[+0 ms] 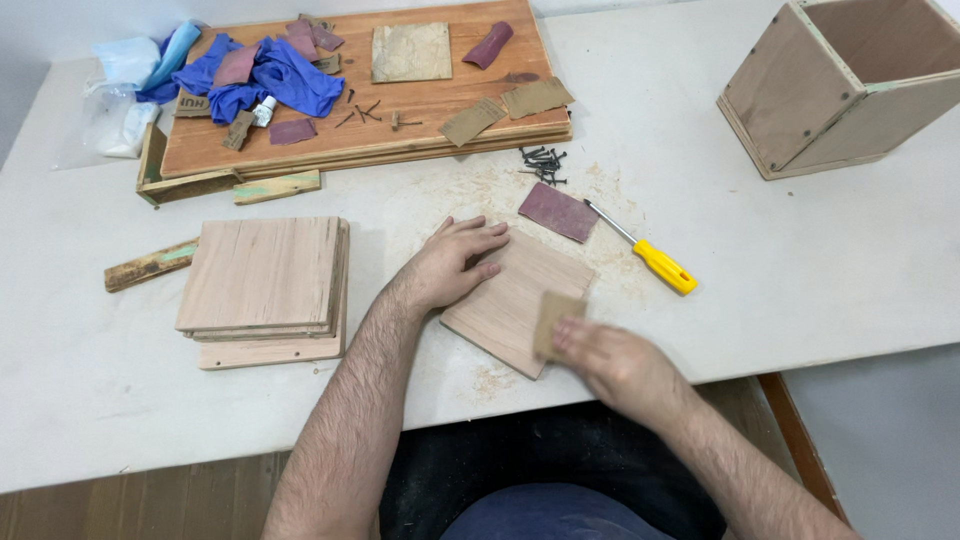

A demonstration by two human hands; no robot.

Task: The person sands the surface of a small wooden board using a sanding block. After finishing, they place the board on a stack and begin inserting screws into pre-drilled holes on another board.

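Right hand (610, 358) pinches sandpaper (553, 318) at the bench's near edge; left hand (452, 265), spread, pins the square board (510, 300), which could slip.

Left hand (452, 265) flat on a square wood panel (510, 300) lying on the white table (800, 270); right hand (615, 362), blurred, presses sandpaper (555, 318) onto the panel's near edge. Stack of panels (262, 278) at left. Maroon sandpaper sheet (558, 211), yellow-handled screwdriver (645, 250) and screws (543, 163) beyond. Open wooden box (835, 85) far right.
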